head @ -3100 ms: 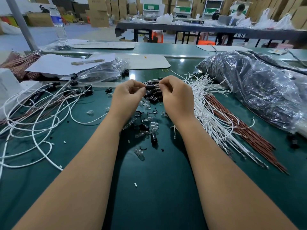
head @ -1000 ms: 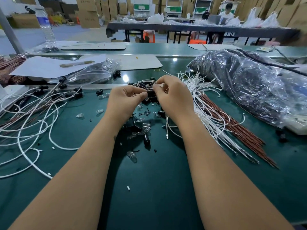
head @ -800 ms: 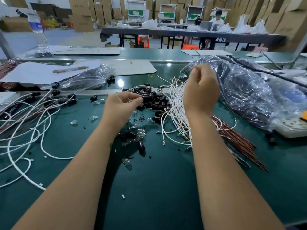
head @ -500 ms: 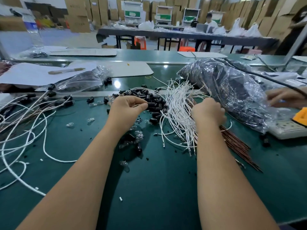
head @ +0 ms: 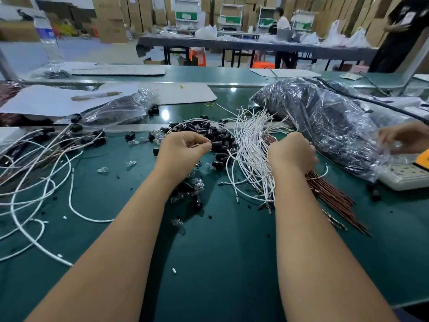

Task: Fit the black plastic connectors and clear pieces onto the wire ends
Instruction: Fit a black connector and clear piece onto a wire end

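Left hand [head: 183,151] sits over the near edge of the pile of black connectors [head: 209,133], thumb and fingers curled together and pinching a small dark piece at the fingertips, looks like one of the connectors but it's mostly hidden so I can't swear to it. Right hand [head: 291,152] is down on the fan of white wires [head: 248,145], fingers curled into the bundle, gripping some of them; can't tell how many. Under and to the right of that bundle lies a bunch of reddish-brown wires [head: 329,194] running toward the near right. A few clear pieces [head: 197,184] are scattered on the green table [head: 220,263] right below the left wrist, with a couple more off to the left. Far left there's a loose tangle of long white wires [head: 34,182], several with black connectors on the ends. On the right, a big crinkly plastic bag [head: 325,122] full of dark stuff, with another person's hand [head: 404,137] touching it at the frame edge.
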### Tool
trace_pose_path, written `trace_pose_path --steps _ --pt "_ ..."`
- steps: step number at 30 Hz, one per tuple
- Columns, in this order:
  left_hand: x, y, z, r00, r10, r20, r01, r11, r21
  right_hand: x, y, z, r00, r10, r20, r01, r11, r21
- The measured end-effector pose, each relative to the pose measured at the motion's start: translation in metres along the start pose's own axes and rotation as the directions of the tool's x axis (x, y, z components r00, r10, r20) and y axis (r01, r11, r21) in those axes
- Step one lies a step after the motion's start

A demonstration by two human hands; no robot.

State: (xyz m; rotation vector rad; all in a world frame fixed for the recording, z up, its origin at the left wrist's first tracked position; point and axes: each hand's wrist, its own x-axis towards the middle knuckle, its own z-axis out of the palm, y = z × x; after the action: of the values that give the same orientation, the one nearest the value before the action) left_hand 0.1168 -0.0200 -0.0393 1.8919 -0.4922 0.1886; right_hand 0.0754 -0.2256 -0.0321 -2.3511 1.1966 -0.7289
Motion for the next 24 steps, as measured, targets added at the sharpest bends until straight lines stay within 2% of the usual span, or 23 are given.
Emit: trace_pose_path --steps 6,10,13,15,16,17,18,20,22,24 --pt "-0.002 0.001 -0.001 1.0 -0.006 0.011 0.006 1.0 0.014 -0.002 -0.003 -0.001 0.989 -0.049 -0.14 0.058 0.997 0.059" --pt "-0.002 0.003 0.0 1.0 -0.013 0.012 0.013 1.0 0.004 -0.006 -0.008 -0.004 0.952 -0.146 -0.27 0.152 0.988 0.004" --pt "-0.002 0.004 -0.001 1.0 -0.019 0.01 0.019 1.0 0.0 -0.009 -0.023 -0.008 0.822 -0.324 -0.468 0.376 0.927 0.018" --pt "-0.002 0.004 -0.002 1.0 -0.026 -0.017 0.026 1.0 -0.012 -0.019 -0.039 -0.01 0.697 -0.417 -0.583 0.575 0.811 0.108" --pt "-0.002 0.003 -0.003 0.999 -0.027 -0.043 0.026 0.999 -0.029 -0.026 -0.048 -0.009 0.652 -0.407 -0.64 0.648 0.737 0.191" --pt "-0.003 0.003 -0.005 0.996 -0.023 -0.08 0.019 0.998 -0.057 -0.034 -0.056 -0.009 0.636 -0.36 -0.683 0.694 0.653 0.303" --pt "-0.003 0.003 -0.007 0.992 -0.015 -0.128 0.003 0.996 -0.094 -0.04 -0.062 -0.009 0.663 -0.293 -0.689 0.705 0.554 0.442" --pt "0.0 0.002 -0.013 0.964 -0.01 -0.266 -0.036 0.985 -0.168 -0.048 -0.07 -0.011 0.821 -0.175 -0.544 0.568 0.346 0.746" --pt "0.003 0.0 -0.018 0.9 -0.015 -0.435 -0.062 0.985 -0.163 -0.048 -0.071 -0.011 0.958 -0.099 -0.267 0.28 0.141 0.95" --pt "0.004 -0.002 -0.022 0.822 0.073 -0.565 -0.085 0.996 0.005 -0.046 -0.067 -0.009 0.996 -0.086 0.011 -0.014 -0.034 0.999"
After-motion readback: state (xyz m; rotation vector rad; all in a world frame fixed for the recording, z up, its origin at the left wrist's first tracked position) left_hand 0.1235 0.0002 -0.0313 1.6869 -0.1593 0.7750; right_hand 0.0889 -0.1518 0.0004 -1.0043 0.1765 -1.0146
